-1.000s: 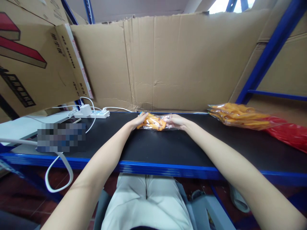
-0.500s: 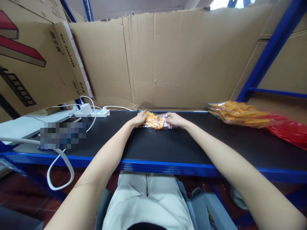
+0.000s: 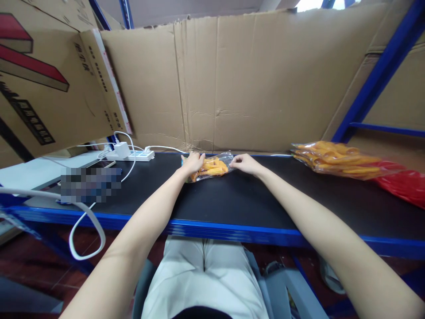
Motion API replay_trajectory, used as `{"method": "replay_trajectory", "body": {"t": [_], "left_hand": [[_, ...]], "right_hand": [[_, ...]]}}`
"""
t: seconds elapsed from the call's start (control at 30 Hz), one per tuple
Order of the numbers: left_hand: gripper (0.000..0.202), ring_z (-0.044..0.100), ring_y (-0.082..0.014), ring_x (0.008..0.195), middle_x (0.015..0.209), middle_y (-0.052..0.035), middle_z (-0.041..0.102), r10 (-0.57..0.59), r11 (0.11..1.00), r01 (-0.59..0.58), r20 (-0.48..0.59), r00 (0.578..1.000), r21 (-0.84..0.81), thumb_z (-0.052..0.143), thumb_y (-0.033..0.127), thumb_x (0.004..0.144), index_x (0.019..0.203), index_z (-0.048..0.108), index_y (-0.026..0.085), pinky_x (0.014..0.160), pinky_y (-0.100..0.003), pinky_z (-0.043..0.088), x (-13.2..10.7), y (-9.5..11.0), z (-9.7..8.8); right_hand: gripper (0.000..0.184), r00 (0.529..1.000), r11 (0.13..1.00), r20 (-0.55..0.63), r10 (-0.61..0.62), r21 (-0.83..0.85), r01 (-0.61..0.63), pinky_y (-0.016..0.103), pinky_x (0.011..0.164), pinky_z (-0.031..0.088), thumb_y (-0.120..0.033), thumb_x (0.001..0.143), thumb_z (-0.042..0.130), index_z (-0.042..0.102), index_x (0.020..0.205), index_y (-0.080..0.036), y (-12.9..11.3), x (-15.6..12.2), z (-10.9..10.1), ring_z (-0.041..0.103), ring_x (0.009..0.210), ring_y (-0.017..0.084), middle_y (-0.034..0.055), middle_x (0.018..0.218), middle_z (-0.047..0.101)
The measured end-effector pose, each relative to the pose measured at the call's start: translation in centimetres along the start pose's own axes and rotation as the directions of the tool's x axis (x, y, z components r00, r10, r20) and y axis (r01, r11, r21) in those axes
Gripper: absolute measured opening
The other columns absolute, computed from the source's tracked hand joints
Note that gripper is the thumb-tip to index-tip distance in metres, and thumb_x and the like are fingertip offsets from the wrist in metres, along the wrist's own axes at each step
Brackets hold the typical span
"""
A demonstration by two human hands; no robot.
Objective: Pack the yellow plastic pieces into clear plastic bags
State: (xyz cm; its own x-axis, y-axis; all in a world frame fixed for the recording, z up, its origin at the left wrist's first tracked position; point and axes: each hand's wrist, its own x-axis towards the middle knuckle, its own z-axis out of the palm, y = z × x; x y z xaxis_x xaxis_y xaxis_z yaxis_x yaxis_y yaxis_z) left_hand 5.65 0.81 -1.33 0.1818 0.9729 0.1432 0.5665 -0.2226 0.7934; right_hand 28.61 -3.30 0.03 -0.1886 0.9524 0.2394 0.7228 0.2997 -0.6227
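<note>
A clear plastic bag [image 3: 212, 169] with soft, folded orange items inside lies on the black table top, near the cardboard at the back. Their exact kind is hard to make out. My left hand [image 3: 193, 163] grips the bag's left end from above, fingers bent over it and thumb toward the middle. At the opposite end, my right hand [image 3: 245, 164] pinches the loose clear plastic between thumb and fingers. The orange contents show between both hands, and crumpled film stands up slightly beside my right fingertips.
To the right lie more orange items in clear plastic [image 3: 332, 159] and a red package [image 3: 403, 184]. A white power strip [image 3: 142, 155] with cables sits back left. A tall cardboard sheet [image 3: 265, 84] stands behind, and a blue rail [image 3: 232, 230] edges the table.
The bag's right end has been drawn out flatter, and more orange contents show. My left hand has shifted over the left end; my right hand has moved to the film's edge.
</note>
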Motion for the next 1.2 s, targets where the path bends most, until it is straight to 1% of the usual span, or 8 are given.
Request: {"method": "replay_trajectory", "body": {"t": [0.13,0.23,0.37,0.5,0.7,0.83,0.93,1.2], "left_hand": [[0.032,0.051,-0.0331,0.112,0.105,-0.0157,0.064,0.091,0.936,-0.024,-0.177,0.980,0.352,0.041,0.039,0.086,0.084,0.061,0.015,0.105,-0.049,0.020,-0.6,0.8,0.2],[0.022,0.059,-0.0268,0.097,0.098,-0.0123,0.066,0.083,0.918,-0.001,-0.192,0.978,0.397,0.049,0.032,0.080,0.090,0.060,0.016,0.088,-0.037,0.041,-0.8,0.8,0.1],[0.017,0.062,-0.0208,0.083,0.084,-0.0089,0.067,0.032,0.935,0.035,-0.183,0.983,0.352,0.050,0.029,0.078,0.083,0.060,0.016,0.073,-0.028,0.045,-0.6,0.7,-0.3],[0.022,0.059,-0.0157,0.057,0.062,-0.0044,0.063,-0.092,0.977,0.111,-0.109,0.990,0.184,0.050,0.029,0.080,0.094,0.058,0.014,0.056,-0.024,0.043,-0.5,0.2,-0.2],[0.040,0.053,-0.0097,0.052,0.068,-0.0017,0.060,-0.150,0.979,0.129,-0.124,0.981,-0.159,0.060,0.027,0.078,0.113,0.048,0.012,0.047,-0.019,0.036,-0.6,0.1,0.4],[0.009,0.044,-0.0048,0.042,0.052,0.0024,0.052,-0.207,0.926,0.195,-0.004,0.978,-0.324,0.059,0.018,0.080,0.081,0.057,0.009,0.044,-0.017,0.032,-0.8,0.5,0.0],[0.021,0.042,-0.0037,0.039,0.046,0.0024,0.049,-0.242,0.895,0.239,0.040,0.970,-0.376,0.054,0.008,0.081,0.060,0.052,0.010,0.046,-0.017,0.036,-0.9,0.7,-0.4],[0.012,0.060,-0.0121,0.050,0.057,-0.0044,0.063,-0.279,0.772,0.322,0.162,0.946,-0.548,0.047,0.006,0.084,0.075,0.054,0.010,0.059,-0.026,0.052,-0.8,0.2,-1.0]], "right_hand": [[0.019,0.962,0.907,-0.274,-0.014,-0.409,-0.103,0.045,0.091,0.034,-0.031,0.079,0.055,0.061,0.089,-0.016,0.8,0.0,-0.6,0.050,0.107,0.026,0.0113,0.107,0.060],[0.036,0.931,0.855,-0.351,0.103,-0.446,-0.263,0.048,0.090,0.034,-0.043,0.082,0.050,0.058,0.099,-0.012,1.4,0.1,-1.0,0.049,0.109,0.030,0.0180,0.110,0.057],[0.045,0.938,0.931,-0.146,0.316,-0.143,-0.336,0.037,0.080,0.042,-0.055,0.082,0.045,0.060,0.075,-0.013,1.8,0.4,-0.4,0.057,0.091,0.025,0.0139,0.087,0.063],[0.017,0.962,0.954,-0.090,0.256,0.182,-0.237,0.024,0.066,0.041,-0.025,0.078,0.057,0.056,0.065,-0.014,1.7,0.7,1.1,0.054,0.068,0.013,0.0036,0.069,0.061],[0.016,0.944,0.736,-0.019,0.330,0.631,-0.244,0.019,0.053,0.041,-0.006,0.076,0.055,0.048,0.065,-0.016,0.9,0.7,1.9,0.048,0.049,0.007,-0.0034,0.053,0.051],[0.018,0.940,0.638,0.053,0.338,0.721,-0.270,0.018,0.053,0.043,-0.004,0.079,0.052,0.048,0.067,-0.016,0.7,0.4,1.9,0.049,0.048,0.006,-0.0028,0.054,0.052],[0.018,0.934,0.562,0.111,0.341,0.772,-0.297,0.022,0.059,0.048,-0.002,0.082,0.048,0.048,0.069,-0.015,0.7,0.3,1.8,0.056,0.055,0.008,0.0005,0.062,0.058],[0.017,0.941,0.504,0.261,0.217,0.795,-0.337,0.022,0.058,0.052,-0.003,0.081,0.050,0.047,0.070,-0.015,1.9,0.6,1.2,0.057,0.053,0.008,-0.0001,0.059,0.056]]}}
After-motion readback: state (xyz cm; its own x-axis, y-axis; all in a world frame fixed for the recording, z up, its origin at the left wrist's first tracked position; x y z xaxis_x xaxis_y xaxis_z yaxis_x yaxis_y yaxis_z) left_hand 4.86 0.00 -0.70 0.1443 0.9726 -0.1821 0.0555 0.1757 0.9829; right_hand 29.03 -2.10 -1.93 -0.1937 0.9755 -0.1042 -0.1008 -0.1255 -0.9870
